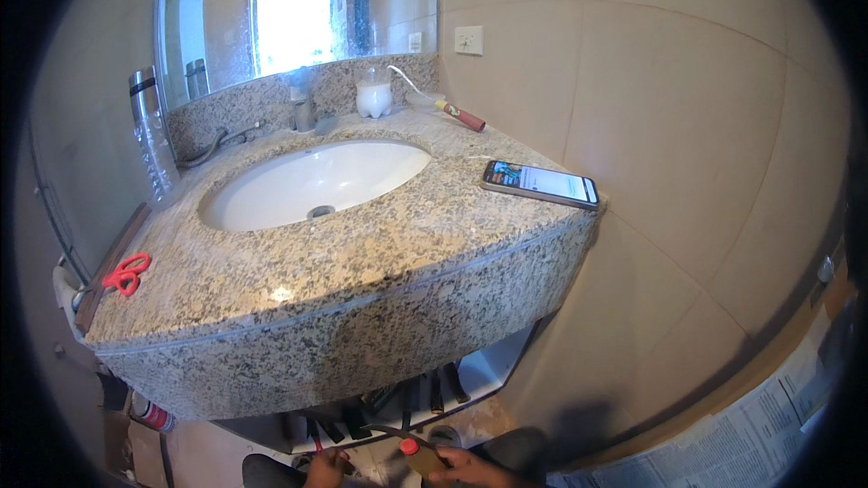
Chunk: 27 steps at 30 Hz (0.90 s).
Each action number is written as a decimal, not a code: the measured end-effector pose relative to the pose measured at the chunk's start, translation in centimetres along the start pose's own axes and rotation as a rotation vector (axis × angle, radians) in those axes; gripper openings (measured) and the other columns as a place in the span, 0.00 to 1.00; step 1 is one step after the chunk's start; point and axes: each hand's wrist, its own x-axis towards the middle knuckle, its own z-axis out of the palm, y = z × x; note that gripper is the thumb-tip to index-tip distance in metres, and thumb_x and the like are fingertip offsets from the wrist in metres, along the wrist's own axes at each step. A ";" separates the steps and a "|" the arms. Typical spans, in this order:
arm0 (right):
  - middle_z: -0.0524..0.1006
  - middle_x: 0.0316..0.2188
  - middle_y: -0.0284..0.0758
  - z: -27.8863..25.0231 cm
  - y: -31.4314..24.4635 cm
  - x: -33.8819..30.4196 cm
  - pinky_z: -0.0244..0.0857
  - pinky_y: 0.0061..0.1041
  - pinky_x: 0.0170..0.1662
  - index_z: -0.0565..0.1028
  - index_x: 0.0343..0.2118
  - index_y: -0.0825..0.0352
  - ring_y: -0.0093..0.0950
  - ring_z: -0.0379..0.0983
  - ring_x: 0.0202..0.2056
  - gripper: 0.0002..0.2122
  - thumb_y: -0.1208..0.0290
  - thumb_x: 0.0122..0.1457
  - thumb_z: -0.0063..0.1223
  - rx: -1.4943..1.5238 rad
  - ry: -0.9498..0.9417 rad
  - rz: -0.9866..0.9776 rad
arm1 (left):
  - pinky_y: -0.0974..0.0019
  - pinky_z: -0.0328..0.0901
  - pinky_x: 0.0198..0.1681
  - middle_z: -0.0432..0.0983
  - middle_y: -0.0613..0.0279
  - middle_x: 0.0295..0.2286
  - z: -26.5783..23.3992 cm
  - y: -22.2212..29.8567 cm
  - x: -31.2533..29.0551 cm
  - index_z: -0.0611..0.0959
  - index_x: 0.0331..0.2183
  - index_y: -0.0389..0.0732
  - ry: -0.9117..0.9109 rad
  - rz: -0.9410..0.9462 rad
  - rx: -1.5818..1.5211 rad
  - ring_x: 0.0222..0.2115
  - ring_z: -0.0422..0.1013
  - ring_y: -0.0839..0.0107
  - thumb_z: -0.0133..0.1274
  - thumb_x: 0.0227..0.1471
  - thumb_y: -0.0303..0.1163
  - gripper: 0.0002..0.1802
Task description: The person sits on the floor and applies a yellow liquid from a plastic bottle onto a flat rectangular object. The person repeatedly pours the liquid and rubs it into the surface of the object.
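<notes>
Low at the bottom edge, my right hand (466,468) is closed around a small bottle (423,459) with a red cap and a yellowish-brown body. To its left, my left hand (325,468) has its fingers curled in. A thin red piece (316,438) shows just above those fingers; what it belongs to is hidden. Both hands are below the front of a speckled granite counter (362,280), in front of several dark, long objects (398,402) under it.
On the counter are a white oval sink (271,185), red-handled scissors (128,275), a phone (540,184) with a lit screen, a red tube (465,116) and a white container (374,98). A tall clear bottle (154,140) stands at left. Newspaper (714,438) lies at lower right.
</notes>
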 end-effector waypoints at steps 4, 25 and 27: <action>0.72 0.47 0.32 -4.0 5.5 0.3 0.59 0.25 0.56 0.71 0.53 0.71 0.25 0.66 0.51 0.25 0.60 0.58 0.63 -0.369 -0.035 0.052 | 0.54 0.71 0.37 0.84 0.53 0.28 -1.1 -2.1 -1.6 0.81 0.35 0.39 0.062 -0.118 -0.128 0.29 0.80 0.55 0.47 0.63 0.49 0.22; 0.66 0.60 0.38 18.3 2.1 2.4 0.59 0.32 0.61 0.62 0.62 0.73 0.29 0.66 0.57 0.39 0.59 0.52 0.67 -0.096 -0.390 0.116 | 0.69 0.65 0.46 0.77 0.63 0.39 -4.4 -1.4 -17.4 0.79 0.43 0.36 0.209 0.310 -1.212 0.39 0.70 0.76 0.52 0.62 0.34 0.13; 0.65 0.61 0.38 19.1 2.2 2.6 0.58 0.33 0.61 0.61 0.63 0.73 0.29 0.65 0.58 0.39 0.59 0.52 0.68 -0.158 -0.428 0.151 | 0.70 0.65 0.42 0.75 0.65 0.36 -4.5 -1.4 -17.5 0.77 0.44 0.36 0.274 0.339 -1.215 0.36 0.70 0.77 0.51 0.62 0.32 0.11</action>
